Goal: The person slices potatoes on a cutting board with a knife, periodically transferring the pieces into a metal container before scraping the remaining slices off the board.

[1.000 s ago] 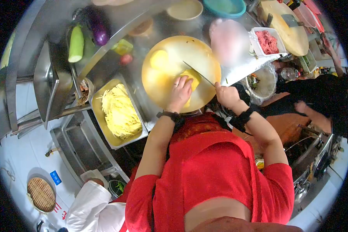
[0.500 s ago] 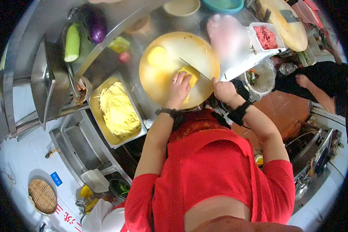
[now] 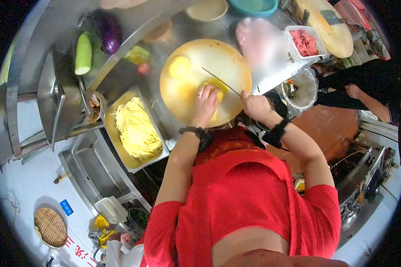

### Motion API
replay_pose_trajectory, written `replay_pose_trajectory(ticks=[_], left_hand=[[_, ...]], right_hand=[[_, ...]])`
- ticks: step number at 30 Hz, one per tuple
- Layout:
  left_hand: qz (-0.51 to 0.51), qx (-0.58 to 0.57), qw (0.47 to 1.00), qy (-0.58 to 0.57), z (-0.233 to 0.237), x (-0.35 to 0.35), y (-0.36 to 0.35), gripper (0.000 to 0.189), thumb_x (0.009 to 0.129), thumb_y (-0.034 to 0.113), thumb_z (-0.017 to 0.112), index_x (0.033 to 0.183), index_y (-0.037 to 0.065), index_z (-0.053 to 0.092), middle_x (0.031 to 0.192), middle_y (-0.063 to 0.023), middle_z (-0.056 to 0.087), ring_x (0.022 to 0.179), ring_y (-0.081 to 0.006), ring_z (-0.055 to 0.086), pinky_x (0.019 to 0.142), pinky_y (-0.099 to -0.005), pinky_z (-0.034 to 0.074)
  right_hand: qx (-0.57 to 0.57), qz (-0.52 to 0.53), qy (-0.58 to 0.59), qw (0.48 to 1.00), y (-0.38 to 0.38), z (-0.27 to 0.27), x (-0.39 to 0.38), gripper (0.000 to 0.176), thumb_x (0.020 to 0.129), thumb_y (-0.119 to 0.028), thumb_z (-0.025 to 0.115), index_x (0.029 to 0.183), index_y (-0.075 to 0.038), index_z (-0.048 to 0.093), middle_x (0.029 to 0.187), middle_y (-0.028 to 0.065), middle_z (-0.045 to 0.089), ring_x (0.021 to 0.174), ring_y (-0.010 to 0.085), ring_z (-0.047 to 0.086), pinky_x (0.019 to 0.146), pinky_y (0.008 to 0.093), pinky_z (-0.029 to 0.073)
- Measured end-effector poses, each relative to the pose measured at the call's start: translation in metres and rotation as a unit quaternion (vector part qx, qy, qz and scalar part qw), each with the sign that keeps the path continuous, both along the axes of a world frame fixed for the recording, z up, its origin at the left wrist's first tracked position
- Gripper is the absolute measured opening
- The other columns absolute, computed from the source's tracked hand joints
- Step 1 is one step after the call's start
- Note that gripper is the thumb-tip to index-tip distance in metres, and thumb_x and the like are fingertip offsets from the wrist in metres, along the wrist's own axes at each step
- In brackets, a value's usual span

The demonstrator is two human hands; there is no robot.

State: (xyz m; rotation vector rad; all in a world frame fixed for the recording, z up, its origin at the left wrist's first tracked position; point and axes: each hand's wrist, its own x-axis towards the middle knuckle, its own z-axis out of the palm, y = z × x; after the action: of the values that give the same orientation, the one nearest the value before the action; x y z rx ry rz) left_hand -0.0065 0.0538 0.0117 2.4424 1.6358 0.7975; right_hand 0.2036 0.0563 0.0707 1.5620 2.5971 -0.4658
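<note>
On a round cutting board (image 3: 200,49), my left hand (image 3: 206,105) presses bent fingers down on yellow potato slices (image 3: 216,83). My right hand (image 3: 256,107) is closed round the handle of a knife (image 3: 221,79), its blade slanting up and left along the slices, just beyond my left fingertips. The handle is hidden in my fist. A rounded yellow potato piece (image 3: 180,68) lies at the board's upper left. Left of the board, a metal tray (image 3: 164,152) holds a heap of potato shreds (image 3: 137,129).
Raw minced meat (image 3: 303,43) sits in a white container at the upper right, beside a large plastic bag (image 3: 260,38). A lined waste bin (image 3: 305,91) stands right of the board. A co-worker's hand (image 3: 353,91) shows farther right. A sink (image 3: 96,155) lies at left.
The knife and my right hand have shifted slightly left across the slices. My left hand stays on them. A person at the lower left has moved, and the co-worker's hand at right has shifted a little.
</note>
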Motion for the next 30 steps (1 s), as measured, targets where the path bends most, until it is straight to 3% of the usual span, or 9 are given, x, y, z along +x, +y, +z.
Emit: replay_pose_trajectory(ticks=[2, 7, 12, 14, 23, 26, 30], left_hand=[[-0.004, -0.003, 1.000, 0.004, 0.004, -0.001, -0.003, 0.028, 0.074, 0.007, 0.058, 0.101, 0.009, 0.059, 0.108, -0.0085, 0.052, 0.102, -0.0285, 0.049, 0.086, -0.0368, 0.044], [0.003, -0.002, 1.000, 0.006, 0.001, -0.002, 0.005, 0.025, 0.073, 0.008, 0.058, 0.098, 0.011, 0.062, 0.108, -0.0059, 0.053, 0.100, -0.0276, 0.050, 0.087, -0.0369, 0.043], [0.009, -0.005, 1.000, 0.017, 0.005, -0.002, 0.002, 0.025, 0.074, 0.009, 0.058, 0.098, 0.011, 0.062, 0.108, -0.0055, 0.053, 0.100, -0.0267, 0.050, 0.085, -0.0363, 0.044], [0.007, -0.007, 1.000, 0.015, 0.003, -0.002, 0.005, 0.025, 0.074, 0.010, 0.058, 0.098, 0.011, 0.062, 0.108, -0.0054, 0.053, 0.100, -0.0276, 0.050, 0.086, -0.0363, 0.044], [0.007, 0.006, 1.000, 0.002, -0.001, -0.001, 0.006, 0.026, 0.072, 0.008, 0.059, 0.098, 0.012, 0.062, 0.107, -0.0052, 0.053, 0.102, -0.0279, 0.049, 0.085, -0.0366, 0.044], [0.022, 0.004, 1.000, 0.008, -0.006, 0.001, -0.003, 0.026, 0.073, 0.008, 0.058, 0.098, 0.012, 0.062, 0.107, -0.0054, 0.053, 0.102, -0.0276, 0.049, 0.085, -0.0366, 0.044], [0.004, 0.007, 1.000, 0.014, 0.001, -0.003, 0.000, 0.027, 0.073, 0.008, 0.059, 0.099, 0.011, 0.062, 0.106, -0.0063, 0.053, 0.100, -0.0278, 0.049, 0.085, -0.0364, 0.044]], right_hand=[[0.010, -0.003, -0.019, 1.000, 0.001, -0.020, -0.001, 0.017, 0.079, -0.014, 0.047, 0.092, -0.003, 0.045, 0.063, 0.0117, 0.062, 0.055, 0.0264, 0.063, 0.045, 0.0378, 0.049], [-0.020, -0.006, 0.009, 1.000, 0.004, 0.005, 0.002, 0.019, 0.079, -0.014, 0.046, 0.093, -0.002, 0.046, 0.064, 0.0142, 0.062, 0.057, 0.0276, 0.064, 0.046, 0.0390, 0.049], [0.003, 0.004, 0.011, 1.000, 0.007, -0.010, 0.000, 0.014, 0.083, -0.015, 0.043, 0.088, -0.001, 0.045, 0.061, 0.0155, 0.061, 0.054, 0.0308, 0.061, 0.047, 0.0410, 0.048], [-0.039, 0.007, -0.019, 0.999, 0.009, -0.002, 0.003, 0.020, 0.078, -0.014, 0.047, 0.094, -0.001, 0.047, 0.066, 0.0148, 0.063, 0.058, 0.0296, 0.064, 0.048, 0.0409, 0.050], [-0.041, 0.009, -0.010, 0.999, 0.010, 0.007, 0.003, 0.026, 0.079, -0.013, 0.047, 0.101, 0.000, 0.048, 0.067, 0.0148, 0.063, 0.059, 0.0301, 0.064, 0.049, 0.0405, 0.050], [-0.048, -0.003, -0.005, 0.999, 0.006, -0.011, 0.001, 0.025, 0.079, -0.014, 0.047, 0.099, 0.000, 0.048, 0.067, 0.0146, 0.063, 0.059, 0.0302, 0.064, 0.049, 0.0407, 0.050], [-0.059, -0.001, -0.008, 0.998, 0.015, 0.002, 0.001, 0.022, 0.079, -0.013, 0.047, 0.097, 0.000, 0.047, 0.067, 0.0154, 0.063, 0.060, 0.0309, 0.064, 0.050, 0.0408, 0.050]])
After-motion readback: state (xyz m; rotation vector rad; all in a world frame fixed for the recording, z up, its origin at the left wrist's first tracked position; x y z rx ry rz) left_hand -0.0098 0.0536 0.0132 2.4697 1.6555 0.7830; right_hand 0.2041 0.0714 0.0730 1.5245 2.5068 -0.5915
